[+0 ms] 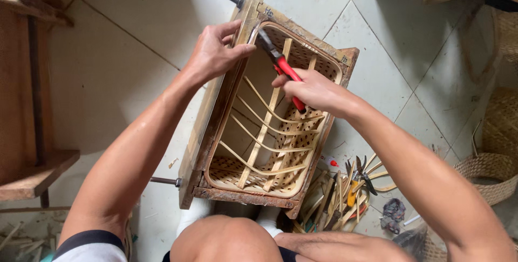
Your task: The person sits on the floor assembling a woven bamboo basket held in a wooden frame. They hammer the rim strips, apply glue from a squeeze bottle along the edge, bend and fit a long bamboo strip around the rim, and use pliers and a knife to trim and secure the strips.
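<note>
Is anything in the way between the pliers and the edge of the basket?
Nothing visible is. The right hand holds the red-handled pliers, and their tip already sits at the top rim of the woven basket inside the wooden frame. The left hand grips the frame right beside that spot.

We see two bare arms with no watch, ring or band on either wrist, and the left hand (216, 51) and right hand (313, 90) are ungloved, fingers uncovered to the tips. At the top of the left arm we make out a short sleeve (89, 246), white cloth edged with a dark band at its hem. Below, between the arms, we see a bare knee (229, 239), a strip of dark clothing at its lower edge, and white socks (268, 220) showing just beyond it.
</note>
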Action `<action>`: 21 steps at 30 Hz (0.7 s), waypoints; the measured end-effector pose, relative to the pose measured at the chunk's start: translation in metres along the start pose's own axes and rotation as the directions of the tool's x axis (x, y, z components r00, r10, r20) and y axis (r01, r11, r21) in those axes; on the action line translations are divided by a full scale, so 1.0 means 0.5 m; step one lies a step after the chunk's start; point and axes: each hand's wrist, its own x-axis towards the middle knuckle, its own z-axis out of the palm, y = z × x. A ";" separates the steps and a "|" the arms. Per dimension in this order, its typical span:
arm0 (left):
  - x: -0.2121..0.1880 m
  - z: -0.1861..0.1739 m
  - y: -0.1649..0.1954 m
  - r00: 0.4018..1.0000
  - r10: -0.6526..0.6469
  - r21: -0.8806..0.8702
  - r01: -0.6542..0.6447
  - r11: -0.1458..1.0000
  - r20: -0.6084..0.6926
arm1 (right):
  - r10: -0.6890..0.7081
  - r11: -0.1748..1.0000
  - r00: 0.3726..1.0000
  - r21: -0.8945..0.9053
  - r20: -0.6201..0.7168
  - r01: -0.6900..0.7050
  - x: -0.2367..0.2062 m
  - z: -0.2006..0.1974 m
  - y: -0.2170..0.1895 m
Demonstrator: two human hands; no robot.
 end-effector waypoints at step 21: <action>0.087 0.082 0.037 0.855 0.466 0.471 -0.321 0.821 -0.229 | 0.073 0.726 0.996 0.682 0.052 -0.089 0.050 0.037 0.036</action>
